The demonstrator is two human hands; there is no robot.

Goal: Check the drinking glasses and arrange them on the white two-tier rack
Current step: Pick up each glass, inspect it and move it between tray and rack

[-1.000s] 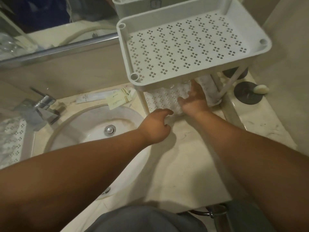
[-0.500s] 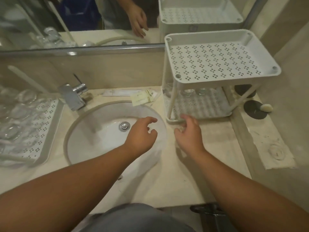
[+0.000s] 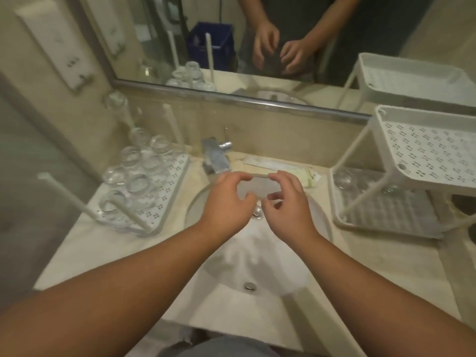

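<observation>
Left hand (image 3: 226,202) and right hand (image 3: 286,202): raised side by side above the sink (image 3: 257,253), fingers loosely curled, nothing visibly held. Drinking glasses (image 3: 134,176): clustered on a perforated white tray (image 3: 164,202), left of sink. White two-tier rack (image 3: 412,181): right of sink; top shelf bare, two glasses (image 3: 345,177) on lower shelf. Faucet (image 3: 215,158) behind sink, mirror (image 3: 231,47) above.

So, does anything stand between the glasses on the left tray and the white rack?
Nothing visible blocks the route across the sink. The tap stands at the back, out of line. At the rack, a slanted leg crosses the lower tier's open side; the top tier is open from above.
</observation>
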